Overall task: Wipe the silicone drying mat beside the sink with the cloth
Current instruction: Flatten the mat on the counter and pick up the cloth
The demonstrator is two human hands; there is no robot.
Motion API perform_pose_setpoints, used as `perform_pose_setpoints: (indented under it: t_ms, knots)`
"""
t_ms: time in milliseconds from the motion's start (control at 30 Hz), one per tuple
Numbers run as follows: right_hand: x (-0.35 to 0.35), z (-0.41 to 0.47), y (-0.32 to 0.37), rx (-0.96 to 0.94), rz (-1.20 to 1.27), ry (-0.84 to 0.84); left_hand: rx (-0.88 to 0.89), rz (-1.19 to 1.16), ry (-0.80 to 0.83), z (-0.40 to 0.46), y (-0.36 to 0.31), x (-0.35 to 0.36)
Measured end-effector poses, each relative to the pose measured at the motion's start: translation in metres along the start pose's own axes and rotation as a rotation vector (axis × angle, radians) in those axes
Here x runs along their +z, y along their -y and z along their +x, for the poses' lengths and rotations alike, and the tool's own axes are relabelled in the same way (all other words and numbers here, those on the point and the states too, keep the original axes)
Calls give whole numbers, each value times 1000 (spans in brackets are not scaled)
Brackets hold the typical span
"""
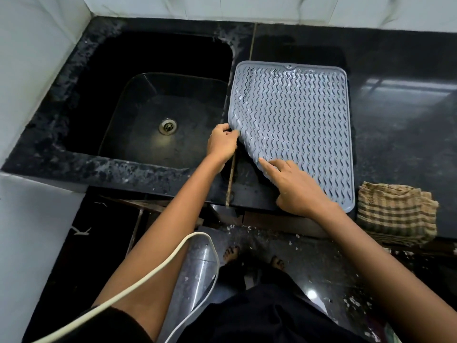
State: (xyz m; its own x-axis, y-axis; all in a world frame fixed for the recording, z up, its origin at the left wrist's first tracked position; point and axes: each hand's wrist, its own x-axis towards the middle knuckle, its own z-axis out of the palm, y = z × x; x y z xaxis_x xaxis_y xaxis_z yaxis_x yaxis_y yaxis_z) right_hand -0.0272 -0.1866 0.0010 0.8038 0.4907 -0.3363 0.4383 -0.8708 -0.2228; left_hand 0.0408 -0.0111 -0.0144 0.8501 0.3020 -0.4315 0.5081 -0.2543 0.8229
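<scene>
A grey silicone drying mat [296, 115] with wavy ridges lies on the black counter just right of the sink. Its near left corner is lifted and curled. My left hand [222, 142] pinches the mat's left edge at that raised part. My right hand [299, 189] rests on the mat's near end, index finger stretched along the curled edge and fingers apart. A folded brown and beige checked cloth [398, 214] sits on the counter at the mat's near right corner, touched by neither hand.
A black sink [118, 107] with a metal drain [168, 126] fills the left of the counter. A pale tiled wall [222, 8] runs behind. A white cable [148, 280] loops over my left arm. The counter's front edge is near my body, floor below.
</scene>
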Motion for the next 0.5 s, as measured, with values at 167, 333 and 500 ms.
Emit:
perform_pose_setpoints:
  t_ms: [167, 333, 500]
  knots:
    - [-10, -3, -9, -51, 76, 53, 32, 19, -76, 10, -2, -2]
    - [-14, -2, -13, -84, -121, 31, 40, -46, -95, 12, -8, 3]
    - [-16, -2, -24, -164, -260, -22, 1, -133, -147, 11, -7, 15]
